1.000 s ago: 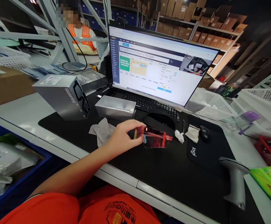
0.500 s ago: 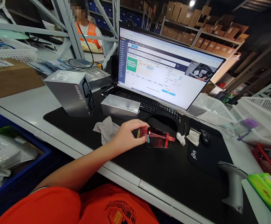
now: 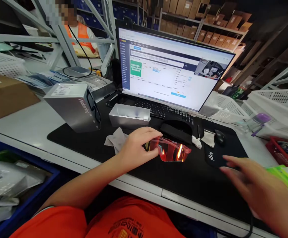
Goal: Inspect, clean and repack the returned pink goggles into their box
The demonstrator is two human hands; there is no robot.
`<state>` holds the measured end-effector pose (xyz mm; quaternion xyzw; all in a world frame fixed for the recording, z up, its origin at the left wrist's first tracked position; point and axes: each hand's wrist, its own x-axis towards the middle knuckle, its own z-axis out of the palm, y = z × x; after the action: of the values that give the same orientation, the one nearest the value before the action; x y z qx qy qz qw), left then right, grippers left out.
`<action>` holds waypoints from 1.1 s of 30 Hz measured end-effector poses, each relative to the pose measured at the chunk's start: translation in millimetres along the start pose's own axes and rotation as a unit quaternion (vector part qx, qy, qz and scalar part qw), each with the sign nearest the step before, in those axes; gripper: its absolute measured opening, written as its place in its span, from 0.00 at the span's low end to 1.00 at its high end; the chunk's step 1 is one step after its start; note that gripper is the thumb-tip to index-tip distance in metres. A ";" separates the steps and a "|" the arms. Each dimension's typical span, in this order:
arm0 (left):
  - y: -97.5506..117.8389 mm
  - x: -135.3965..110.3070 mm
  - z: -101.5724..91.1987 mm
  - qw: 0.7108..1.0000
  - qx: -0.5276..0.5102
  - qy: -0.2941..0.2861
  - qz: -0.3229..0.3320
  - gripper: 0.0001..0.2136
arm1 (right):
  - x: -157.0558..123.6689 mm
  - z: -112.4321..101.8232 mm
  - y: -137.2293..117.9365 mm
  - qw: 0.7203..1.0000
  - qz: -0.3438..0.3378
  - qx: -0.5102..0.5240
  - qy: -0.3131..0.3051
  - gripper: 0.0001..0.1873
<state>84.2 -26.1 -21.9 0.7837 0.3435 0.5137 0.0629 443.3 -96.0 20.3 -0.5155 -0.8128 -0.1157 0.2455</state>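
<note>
My left hand [image 3: 137, 145] pinches a pair of sunglasses [image 3: 175, 150] between thumb and fingers, above the black desk mat. Their wide lens is tinted red and reflects bright orange; part of the frame is hidden by the hand. Right of them, my right hand [image 3: 260, 185] hovers low over the mat, slightly blurred, fingers stretched out and apart. It covers the spot where the grey handheld scanner lay, and a black cable [image 3: 251, 224] shows below it. A grey cloth [image 3: 116, 140] lies behind my left wrist. Beyond stands an open silver box [image 3: 129, 120].
A silver box with goggles pictured on it [image 3: 72, 109] stands at left. Behind are a monitor [image 3: 159, 79] and keyboard [image 3: 154, 109]. A black case [image 3: 176, 130], crumpled tissue [image 3: 197, 142], beige pouch [image 3: 208, 138] and mouse [image 3: 219, 137] lie rightward. A co-worker [image 3: 82, 36] sits behind.
My right hand has come into view from the right, over the scanner's place. The sunglasses have turned in my left hand, so their lens now reflects orange. The camera view has shifted slightly.
</note>
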 end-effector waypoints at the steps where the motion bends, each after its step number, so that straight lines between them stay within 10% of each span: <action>1: 0.4 0.7 -1.9 1.000 -0.003 -0.007 -0.010 0.17 | 10.8 14.9 -9.4 1.000 -0.015 0.015 -0.010 0.20; 6: -0.2 5.5 -7.7 0.990 -0.077 -0.066 -0.096 0.13 | 58.7 60.8 -58.8 0.991 -0.020 0.103 -0.080 0.24; 17: -43.8 35.3 -12.9 0.908 -0.267 -0.194 -0.257 0.04 | 109.7 72.6 -93.5 0.921 0.126 0.340 -0.141 0.20; 24: -69.0 25.7 -21.1 0.949 -0.201 -0.086 -0.226 0.40 | 146.0 84.1 -105.2 0.894 0.146 0.413 -0.089 0.22; 33: -56.3 18.2 -44.2 0.990 0.090 0.016 -0.103 0.45 | 172.3 105.0 -117.4 0.939 0.098 0.328 -0.028 0.19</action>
<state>24.4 16.2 -12.9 0.7382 0.4682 0.4841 0.0387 248.9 33.1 27.7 -0.4862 -0.7577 0.1967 0.3883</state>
